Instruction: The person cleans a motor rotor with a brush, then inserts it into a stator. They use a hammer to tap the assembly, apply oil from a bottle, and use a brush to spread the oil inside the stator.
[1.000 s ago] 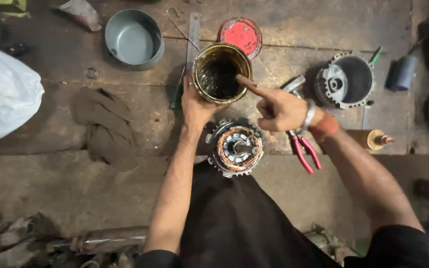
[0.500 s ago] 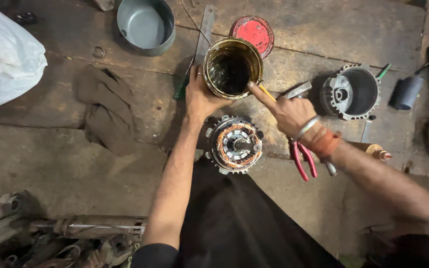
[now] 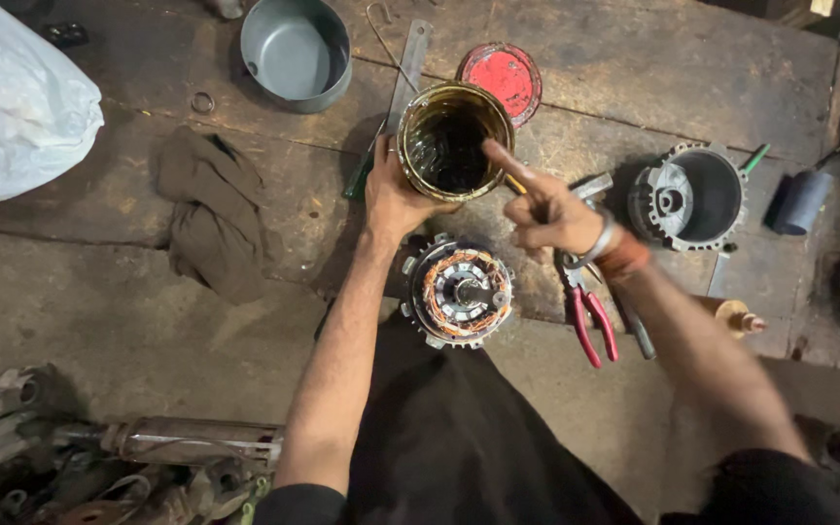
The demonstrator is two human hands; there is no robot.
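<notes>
Over varnish tin (image 3: 454, 141), left hand (image 3: 393, 194) grips; right hand (image 3: 546, 209) seemingly points.

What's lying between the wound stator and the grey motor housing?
Red-handled pliers lie between the stator and the motor housing, under the right hand, in the head view.

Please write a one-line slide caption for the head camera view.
Left hand grips an open can of dark liquid; right hand points a finger over it, above a copper-wound stator.

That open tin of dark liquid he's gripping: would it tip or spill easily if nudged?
Probably. The tin is open and holds dark glossy liquid, so a shove could slop it over the rim. The left hand grips its side, which likely steadies it. Its smeared wall may be slippery; the lid lies apart, so nothing seals it.
</notes>
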